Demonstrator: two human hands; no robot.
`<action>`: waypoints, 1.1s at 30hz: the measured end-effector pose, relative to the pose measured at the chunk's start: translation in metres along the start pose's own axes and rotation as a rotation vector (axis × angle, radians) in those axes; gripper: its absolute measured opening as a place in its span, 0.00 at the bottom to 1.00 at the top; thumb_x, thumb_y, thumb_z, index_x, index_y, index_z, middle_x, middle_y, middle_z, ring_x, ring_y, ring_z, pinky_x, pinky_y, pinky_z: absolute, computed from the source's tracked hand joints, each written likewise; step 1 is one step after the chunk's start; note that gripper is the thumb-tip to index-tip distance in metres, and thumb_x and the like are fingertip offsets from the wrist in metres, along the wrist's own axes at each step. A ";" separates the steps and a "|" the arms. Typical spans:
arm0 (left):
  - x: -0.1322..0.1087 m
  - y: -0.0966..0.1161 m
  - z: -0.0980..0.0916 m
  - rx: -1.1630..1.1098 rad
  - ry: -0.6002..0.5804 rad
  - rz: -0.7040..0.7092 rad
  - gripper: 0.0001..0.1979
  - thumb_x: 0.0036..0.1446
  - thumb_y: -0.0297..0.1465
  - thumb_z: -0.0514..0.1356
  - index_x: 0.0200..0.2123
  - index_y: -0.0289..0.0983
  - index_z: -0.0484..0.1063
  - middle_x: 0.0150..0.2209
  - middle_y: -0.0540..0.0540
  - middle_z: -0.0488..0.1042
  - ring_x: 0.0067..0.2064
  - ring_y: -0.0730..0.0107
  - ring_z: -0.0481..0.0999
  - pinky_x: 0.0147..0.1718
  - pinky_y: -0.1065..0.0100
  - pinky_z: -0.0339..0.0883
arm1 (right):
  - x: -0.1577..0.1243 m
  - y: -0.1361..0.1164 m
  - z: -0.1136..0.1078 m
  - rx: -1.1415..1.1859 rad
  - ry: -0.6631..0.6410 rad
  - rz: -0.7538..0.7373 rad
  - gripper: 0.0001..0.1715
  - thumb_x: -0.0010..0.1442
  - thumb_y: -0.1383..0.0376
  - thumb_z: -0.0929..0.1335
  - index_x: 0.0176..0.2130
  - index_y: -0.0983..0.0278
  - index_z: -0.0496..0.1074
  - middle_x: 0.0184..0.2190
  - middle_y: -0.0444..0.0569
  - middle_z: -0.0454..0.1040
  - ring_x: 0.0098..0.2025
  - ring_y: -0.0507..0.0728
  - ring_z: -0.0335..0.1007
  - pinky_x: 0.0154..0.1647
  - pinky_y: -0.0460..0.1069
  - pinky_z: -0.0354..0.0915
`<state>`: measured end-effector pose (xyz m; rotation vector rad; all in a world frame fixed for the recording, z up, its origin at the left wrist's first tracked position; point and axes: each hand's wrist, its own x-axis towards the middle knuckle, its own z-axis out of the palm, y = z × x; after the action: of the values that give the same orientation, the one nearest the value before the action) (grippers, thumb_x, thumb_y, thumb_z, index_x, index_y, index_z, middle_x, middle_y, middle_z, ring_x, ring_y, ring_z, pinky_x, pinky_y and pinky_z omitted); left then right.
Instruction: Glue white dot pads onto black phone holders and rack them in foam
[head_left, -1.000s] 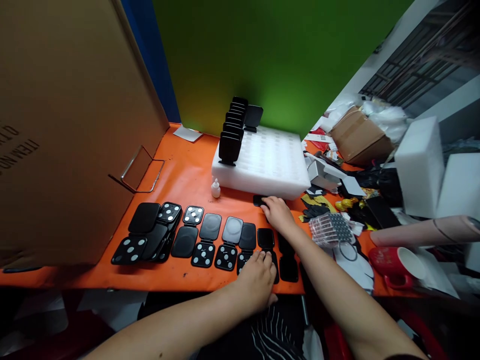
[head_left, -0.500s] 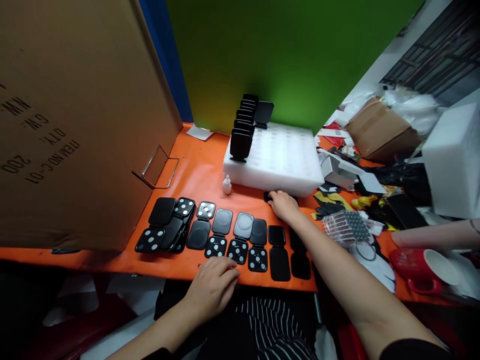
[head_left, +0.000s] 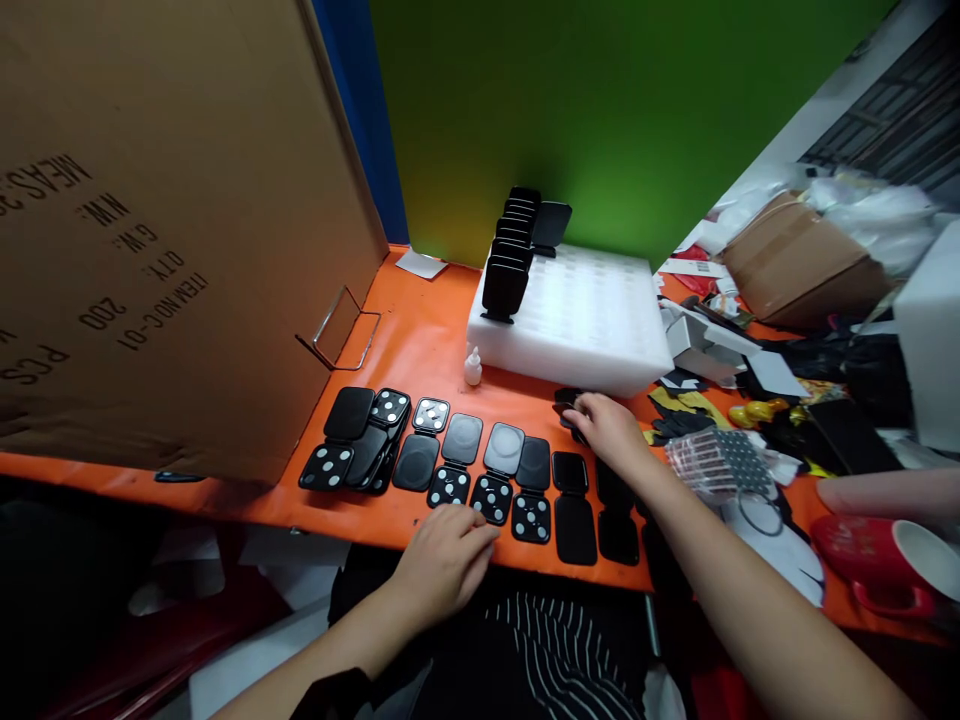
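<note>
My right hand (head_left: 613,432) reaches to the front of the white foam block (head_left: 577,320). Its thumb and fingers are closed on a small black plate (head_left: 564,404), partly hidden by the fingers. My left hand (head_left: 444,560) rests at the table's front edge, holding nothing, its fingers loosely stretched. Just beyond it lies a row of hinged black square plates, one a panel with white round dots (head_left: 493,498), others plain like this black panel (head_left: 576,530). A pile of similar plates (head_left: 349,413) lies to the left.
Black plates (head_left: 507,285) stand upright in a row on the foam block. A small white dropper bottle (head_left: 472,367) stands before it. Left are a bent metal frame (head_left: 345,330) and a large cardboard box (head_left: 165,220); right, a red mug (head_left: 862,560) and clutter.
My right hand has lifted slightly and now pinches a black plate tilted up from the table. My left hand stays at the table edge. The view has swung a little left.
</note>
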<state>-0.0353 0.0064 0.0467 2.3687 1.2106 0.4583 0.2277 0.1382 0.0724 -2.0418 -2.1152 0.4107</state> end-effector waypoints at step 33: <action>0.165 -0.019 0.003 0.207 -0.535 0.166 0.18 0.41 0.48 0.62 0.30 0.42 0.72 0.39 0.45 0.66 0.45 0.57 0.60 0.41 0.61 0.53 | -0.116 -0.026 0.060 0.503 -0.385 0.227 0.17 0.55 0.55 0.60 0.21 0.62 0.58 0.18 0.40 0.64 0.22 0.50 0.58 0.24 0.44 0.52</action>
<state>0.0456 0.1512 0.0494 2.5392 0.8476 -0.2596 0.1898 0.0171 0.0319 -2.0041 -1.7021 1.3127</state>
